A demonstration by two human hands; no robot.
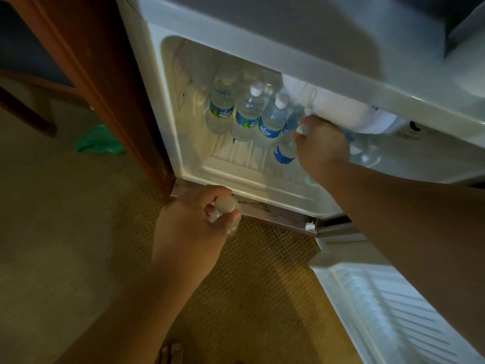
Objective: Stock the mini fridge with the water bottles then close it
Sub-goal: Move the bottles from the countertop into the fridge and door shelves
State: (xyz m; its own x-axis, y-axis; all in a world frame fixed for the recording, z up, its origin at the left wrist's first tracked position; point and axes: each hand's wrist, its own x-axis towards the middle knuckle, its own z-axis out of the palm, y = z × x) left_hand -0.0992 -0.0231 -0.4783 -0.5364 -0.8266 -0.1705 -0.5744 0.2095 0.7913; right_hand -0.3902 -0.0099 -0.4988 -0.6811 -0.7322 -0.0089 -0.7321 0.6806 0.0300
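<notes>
The white mini fridge (168, 106) stands open, lit from inside. Three clear water bottles with blue labels and white caps (249, 111) stand in a row on its floor. Inside the fridge, my right hand (321, 148) grips another water bottle (284, 151) by its top, in front of that row. Below the fridge's front edge, my left hand (191, 222) is closed around the neck of a second water bottle (227, 208), held over the carpet. More clear bottles (364, 151) show partly behind my right hand.
The fridge door (393, 308) hangs open at the lower right, its ribbed inner side up. A brown wooden cabinet panel (105, 82) borders the fridge on the left. A green bag (99, 143) lies on the yellowish carpet (262, 285). My toes (170, 350) show at the bottom.
</notes>
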